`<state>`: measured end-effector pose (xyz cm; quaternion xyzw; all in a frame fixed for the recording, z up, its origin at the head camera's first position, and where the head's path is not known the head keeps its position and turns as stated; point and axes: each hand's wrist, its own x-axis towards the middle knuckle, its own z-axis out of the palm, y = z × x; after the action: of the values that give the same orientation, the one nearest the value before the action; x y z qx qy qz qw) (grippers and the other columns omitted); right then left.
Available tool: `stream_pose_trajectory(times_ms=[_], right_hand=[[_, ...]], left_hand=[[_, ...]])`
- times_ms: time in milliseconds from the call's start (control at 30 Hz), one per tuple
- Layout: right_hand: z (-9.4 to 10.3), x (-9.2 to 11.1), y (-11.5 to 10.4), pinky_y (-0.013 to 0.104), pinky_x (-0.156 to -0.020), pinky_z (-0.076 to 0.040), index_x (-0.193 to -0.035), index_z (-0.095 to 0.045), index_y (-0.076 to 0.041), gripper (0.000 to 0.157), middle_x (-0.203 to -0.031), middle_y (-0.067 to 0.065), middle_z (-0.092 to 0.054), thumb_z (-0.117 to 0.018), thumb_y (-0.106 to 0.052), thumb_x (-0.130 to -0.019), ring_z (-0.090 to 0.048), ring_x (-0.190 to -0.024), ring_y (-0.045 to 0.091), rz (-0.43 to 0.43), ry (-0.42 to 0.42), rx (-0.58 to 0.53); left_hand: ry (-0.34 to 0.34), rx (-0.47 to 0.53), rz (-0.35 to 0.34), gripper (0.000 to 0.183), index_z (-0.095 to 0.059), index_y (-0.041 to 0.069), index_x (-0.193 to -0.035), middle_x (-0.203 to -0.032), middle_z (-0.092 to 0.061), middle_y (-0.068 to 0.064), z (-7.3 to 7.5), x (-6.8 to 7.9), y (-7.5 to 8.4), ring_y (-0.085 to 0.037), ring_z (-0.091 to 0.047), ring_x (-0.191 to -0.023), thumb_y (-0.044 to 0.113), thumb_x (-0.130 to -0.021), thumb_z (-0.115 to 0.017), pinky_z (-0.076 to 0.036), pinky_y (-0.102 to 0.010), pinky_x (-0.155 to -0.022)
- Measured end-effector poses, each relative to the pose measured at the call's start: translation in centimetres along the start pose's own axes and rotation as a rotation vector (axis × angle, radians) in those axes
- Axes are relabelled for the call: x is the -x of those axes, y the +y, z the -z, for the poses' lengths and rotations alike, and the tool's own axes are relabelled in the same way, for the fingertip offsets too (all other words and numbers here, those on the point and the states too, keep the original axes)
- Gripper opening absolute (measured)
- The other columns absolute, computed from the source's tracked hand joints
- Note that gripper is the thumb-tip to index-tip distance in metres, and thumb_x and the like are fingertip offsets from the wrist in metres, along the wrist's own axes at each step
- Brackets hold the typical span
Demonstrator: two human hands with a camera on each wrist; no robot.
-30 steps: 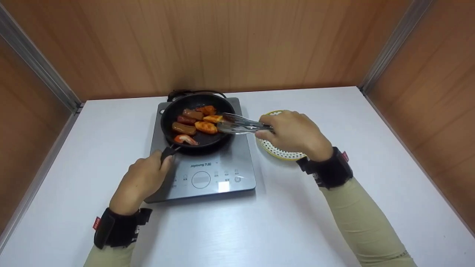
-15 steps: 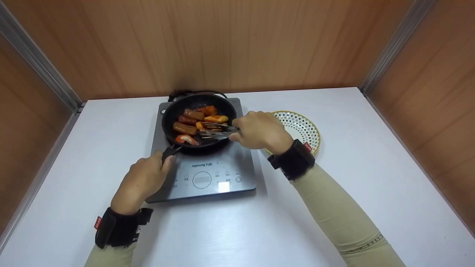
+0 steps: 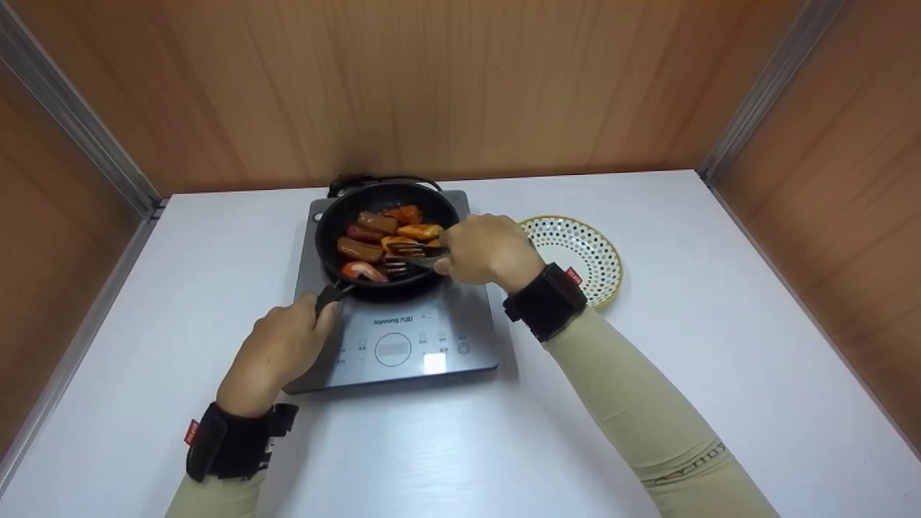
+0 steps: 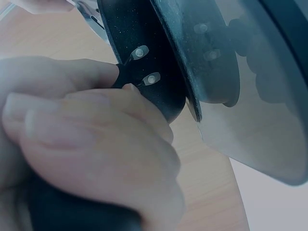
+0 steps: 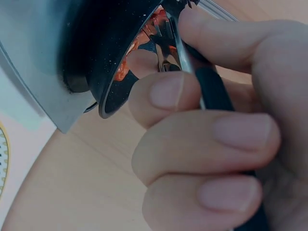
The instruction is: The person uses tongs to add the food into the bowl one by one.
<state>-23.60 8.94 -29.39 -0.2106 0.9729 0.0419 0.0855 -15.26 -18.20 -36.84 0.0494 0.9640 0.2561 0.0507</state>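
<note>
A black frying pan (image 3: 437,203) rests on the induction cooker (image 3: 460,309). My left hand (image 3: 279,344) grips its black handle (image 3: 329,296); in the left wrist view, curled fingers wrap that handle below two rivets on the pan's wall (image 4: 139,29). In the pan lie brown sausage pieces (image 3: 360,250), yellow-orange browned pieces (image 3: 419,232) and a red-and-white piece (image 3: 363,271). My right hand (image 3: 483,248) holds metal tongs (image 3: 404,249) with black grips, its fingers curled round them in the right wrist view. The tongs' slotted tips reach into the pan over a yellow-orange piece.
A dotted plate with a yellow rim (image 3: 617,277) stands right of the cooker, partly behind my right hand. A black cable (image 3: 352,181) lies behind the pan. Wood-grain panels (image 3: 460,86) enclose the white table (image 3: 719,302) at back and sides.
My right hand has moved left from over the plate to the pan's right edge, carrying the tongs deeper into the pan. The plate shows more now. My left hand stays on the handle.
</note>
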Motion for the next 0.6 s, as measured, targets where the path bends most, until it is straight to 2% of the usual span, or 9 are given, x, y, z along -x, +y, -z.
stream_pose_trajectory(times_ms=[133, 267, 433, 600], right_hand=[[-0.3, 0.0, 0.2, 0.054, -0.09, -0.054, -0.133, -0.068, -0.018, 0.044, -0.123, 0.01, -0.069, -0.06, -0.052, -0.106, -0.066, -0.111, 0.033, -0.005, 0.01, 0.003], [-0.7, 0.3, 0.6, 0.053, -0.087, -0.054, -0.125, -0.069, -0.017, 0.039, -0.116, 0.008, -0.069, -0.06, -0.05, -0.106, -0.065, -0.103, 0.031, 0.014, 0.043, -0.033], [-1.0, 1.4, 1.9, 0.053, -0.082, -0.053, -0.113, -0.069, -0.016, 0.035, -0.103, 0.008, -0.069, -0.061, -0.049, -0.105, -0.066, -0.094, 0.03, 0.055, 0.123, -0.089], [-1.1, 3.1, 3.7, 0.053, -0.08, -0.052, -0.111, -0.069, -0.015, 0.036, -0.094, 0.008, -0.07, -0.062, -0.05, -0.105, -0.067, -0.09, 0.031, 0.061, 0.215, -0.131]], left_hand=[[-0.002, 0.004, -0.004, 0.035, -0.052, 0.004, -0.104, -0.079, -0.057, -0.012, 0.0, -0.1, 0.1, -0.027, -0.056, -0.07, 0.035, -0.115, -0.043, -0.042, -0.038, -0.057], [-0.005, 0.004, -0.004, 0.035, -0.052, 0.004, -0.103, -0.078, -0.056, -0.011, 0.0, -0.1, 0.1, -0.027, -0.055, -0.069, 0.036, -0.115, -0.043, -0.042, -0.037, -0.057], [-0.008, 0.01, 0.0, 0.036, -0.051, 0.005, -0.102, -0.077, -0.055, -0.01, 0.0, 0.0, 0.0, -0.027, -0.055, -0.069, 0.037, -0.116, -0.043, -0.041, -0.037, -0.058], [0.007, -0.009, -0.014, 0.035, -0.052, 0.005, -0.103, -0.078, -0.056, -0.011, 0.1, 0.0, -0.2, -0.028, -0.056, -0.071, 0.036, -0.116, -0.043, -0.042, -0.038, -0.058]])
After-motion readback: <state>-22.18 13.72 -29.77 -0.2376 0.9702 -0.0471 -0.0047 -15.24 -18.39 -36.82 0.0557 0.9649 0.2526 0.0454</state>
